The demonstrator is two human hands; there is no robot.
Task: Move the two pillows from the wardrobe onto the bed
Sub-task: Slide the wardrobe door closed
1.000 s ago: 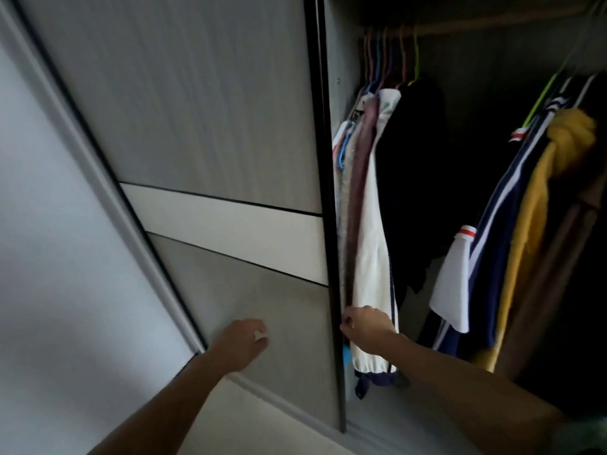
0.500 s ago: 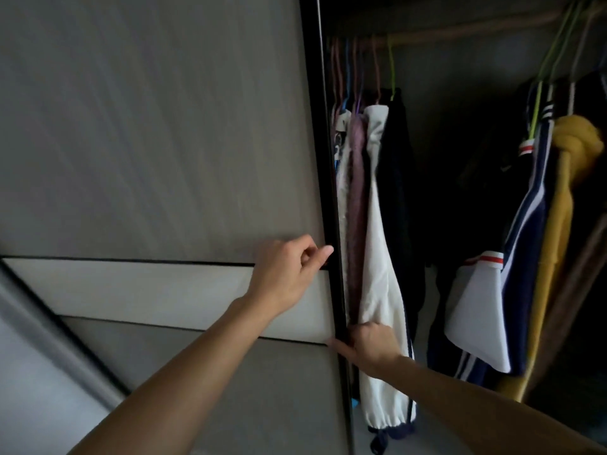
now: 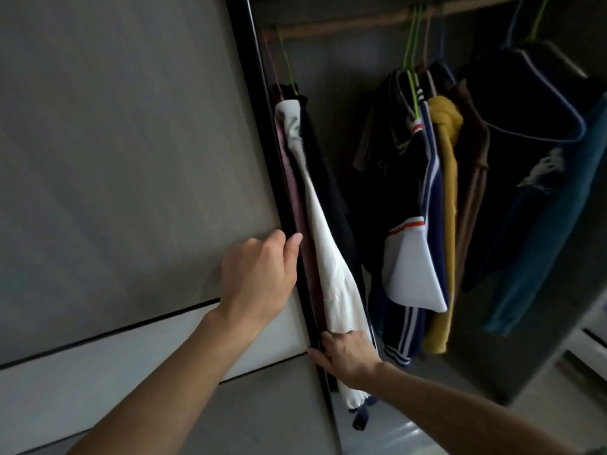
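A grey sliding wardrobe door point(image 3: 131, 159) with a black edge fills the left of the head view. My left hand point(image 3: 259, 277) rests on the door's face, fingers curled onto the black edge. Lower down, my right hand point(image 3: 348, 354) grips the same edge from the inside, its thumb on the front. The wardrobe interior point(image 3: 345, 93) to the right is dark and hung with clothes. No pillow is visible.
A white garment point(image 3: 331, 267) and dark ones hang right behind the door edge. Further right hang a navy striped top point(image 3: 430, 198), a yellow garment point(image 3: 448, 178), brown ones and a dark blue top point(image 3: 538, 192) on a wooden rail point(image 3: 394, 18). Pale floor point(image 3: 574, 389) shows at lower right.
My left hand rose from low on the door face to its black edge. The right hand stayed on the edge. The view swung right and shows more of the wardrobe's interior.
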